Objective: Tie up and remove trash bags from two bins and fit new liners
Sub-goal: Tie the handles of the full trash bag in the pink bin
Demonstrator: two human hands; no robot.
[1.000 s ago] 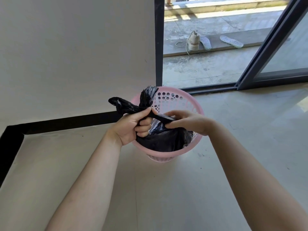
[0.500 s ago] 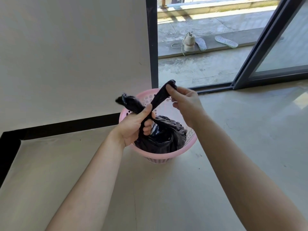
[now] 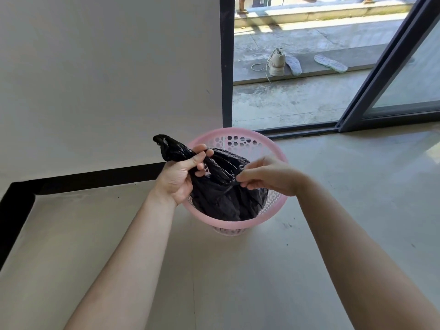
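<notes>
The left hand (image 3: 179, 173), at the centre of the frame, grips a twisted end of the black trash bag (image 3: 226, 194) in its curled fingers, with the thumb pressed over the plastic; the free tip of that end pokes out up and to the left of the fist. Just to the right, the right hand (image 3: 269, 176) pinches another gathered strand of the same bag between thumb and fingertips, its other fingers curled in. Between the two hands the plastic runs taut across the bag's top.

The bag sits inside a pink perforated bin (image 3: 276, 203), its bulk filling the lower part of the opening while the far inner wall with its round holes shows above it. The bin stands on a pale concrete floor (image 3: 345, 210) at the middle of the frame.

A white wall (image 3: 107, 79) with a black skirting strip (image 3: 100, 177) fills the upper left. In the upper right, a dark-framed sliding door (image 3: 381, 75) stands open onto a sunlit terrace, where a beige sneaker (image 3: 277, 63) with a trailing lace and two insoles (image 3: 329, 63) lie on a low step.
</notes>
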